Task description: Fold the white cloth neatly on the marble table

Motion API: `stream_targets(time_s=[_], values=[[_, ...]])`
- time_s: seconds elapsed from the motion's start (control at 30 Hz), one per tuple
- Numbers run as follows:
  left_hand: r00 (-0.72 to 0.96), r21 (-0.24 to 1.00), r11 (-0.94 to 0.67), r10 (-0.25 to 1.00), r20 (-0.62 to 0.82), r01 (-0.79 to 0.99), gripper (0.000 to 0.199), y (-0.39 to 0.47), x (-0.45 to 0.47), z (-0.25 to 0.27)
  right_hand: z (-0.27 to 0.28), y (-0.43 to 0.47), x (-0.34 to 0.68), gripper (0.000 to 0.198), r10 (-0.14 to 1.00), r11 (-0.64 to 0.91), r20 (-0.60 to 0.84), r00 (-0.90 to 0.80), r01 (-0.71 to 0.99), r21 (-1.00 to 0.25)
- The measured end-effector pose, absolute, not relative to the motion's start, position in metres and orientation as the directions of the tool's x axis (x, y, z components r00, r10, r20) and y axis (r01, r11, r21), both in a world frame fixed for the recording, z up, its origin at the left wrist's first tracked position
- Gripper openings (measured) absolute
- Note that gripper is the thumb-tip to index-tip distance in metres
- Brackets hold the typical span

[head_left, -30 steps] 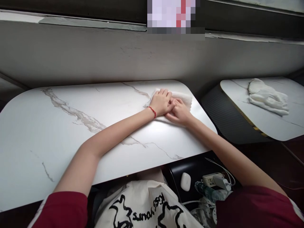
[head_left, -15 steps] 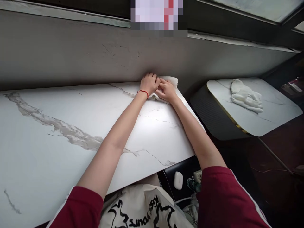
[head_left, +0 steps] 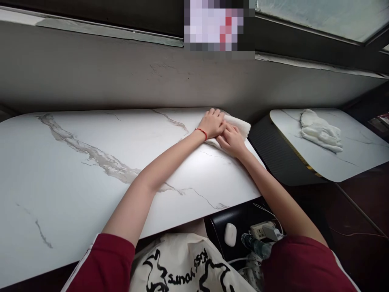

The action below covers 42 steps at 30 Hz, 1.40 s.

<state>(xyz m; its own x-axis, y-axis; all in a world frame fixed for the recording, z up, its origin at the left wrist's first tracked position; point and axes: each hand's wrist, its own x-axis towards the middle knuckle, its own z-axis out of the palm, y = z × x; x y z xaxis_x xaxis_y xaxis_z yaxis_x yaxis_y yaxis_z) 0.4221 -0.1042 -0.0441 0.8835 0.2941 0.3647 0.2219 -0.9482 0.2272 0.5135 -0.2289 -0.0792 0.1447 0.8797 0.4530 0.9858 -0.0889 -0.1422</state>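
Note:
Near the far right corner of a white marble-patterned table (head_left: pixel 91 211), both my hands press on a white cloth (head_left: pixel 240 123). My left hand (head_left: pixel 212 123), with a red string bracelet at the wrist, has its curled fingers on the cloth's left part. Touching it on the right, my right hand (head_left: pixel 232 140) grips the same cloth with bent fingers. Part of the cloth spreads out beyond my hands toward the table's right edge, and the rest is hidden under them.
A grey wall (head_left: pixel 100 77) runs along the table's back edge. To the right stands a second marble-topped table (head_left: pixel 288 129) with a crumpled white cloth (head_left: pixel 322 132) on it. Below the front edge are a white case (head_left: pixel 230 234), a bottle (head_left: pixel 257 245) and a power strip (head_left: pixel 259 231).
Both hands have slid the cloth a little to the right and toward me along the table's right end. The camera view has also turned slightly left, showing more of the table's left end.

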Motion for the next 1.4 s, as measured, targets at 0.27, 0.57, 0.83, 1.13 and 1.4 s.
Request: stream_targets(time_s=[0.27, 0.57, 0.83, 1.13, 1.4], values=[[0.935, 0.181, -0.982, 0.109, 0.338, 0.049, 0.04, -0.195, 0.415, -0.04, -0.083, -0.336, 0.508, 0.025, 0.864, -0.099, 0.484, 0.14, 0.989, -0.11], [0.963, 0.154, -0.98, 0.159, 0.219, 0.126, 0.041, -0.228, 0.405, -0.025, -0.08, -0.351, 0.51, 0.023, 0.893, -0.025, 0.446, 0.063, 0.996, -0.091], [0.896, 0.198, -0.908, 0.405, 0.185, 0.369, 0.043, -0.168, 0.424, -0.026, -0.082, -0.262, 0.535, 0.027, 0.908, 0.056, 0.418, 0.003, 0.99, -0.129], [0.752, 0.236, -0.785, 0.618, 0.227, 0.573, 0.044, -0.075, 0.399, -0.025, -0.073, -0.147, 0.501, 0.025, 0.922, 0.057, 0.386, 0.012, 0.984, -0.167], [0.762, 0.162, -0.821, 0.57, 0.307, 0.548, 0.042, -0.074, 0.351, -0.027, -0.072, -0.147, 0.462, 0.035, 0.914, 0.067, 0.405, 0.009, 0.983, -0.174]])
